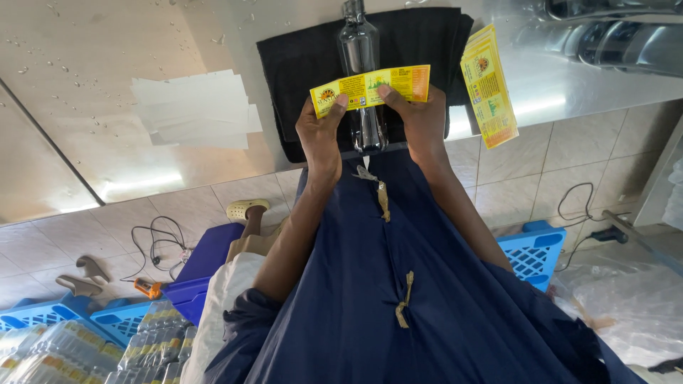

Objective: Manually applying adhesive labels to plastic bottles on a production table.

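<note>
**A:** Label point(371, 87), yellow, with an orange end. Where is it?

**B:** Stretched flat between both hands, above the dark cloth point(299, 64) on the steel counter point(85, 107). The left hand point(320, 135) pinches its left end, thumb on the printed face. The right hand point(421, 121) pinches it nearer the right end, thumb on top as well. Both hands are closed on the label.

**A:** And the bottle?

**B:** A clear glass bottle point(358, 53) lies on the cloth, neck pointing away from the person. The label crosses over its middle, between the two hands. Whether the label touches the glass I cannot tell.

**A:** What is hidden?

**B:** The fingers behind the label are out of sight; only the thumbs and the backs of the hands show. The label covers the bottle's middle, and its base sits between the wrists. The top of the bottle's neck is cut off by the upper edge of the picture.

**A:** Anything else close by?

**B:** A stack of yellow labels point(489, 85) lies to the right of the right hand, hanging over the counter's edge. White paper strips point(196, 107) lie well to the left of the left hand. Blue crates point(533, 249) stand on the tiled floor below, and at the lower left are packed bottles point(64, 352), too small to make out well.
</note>
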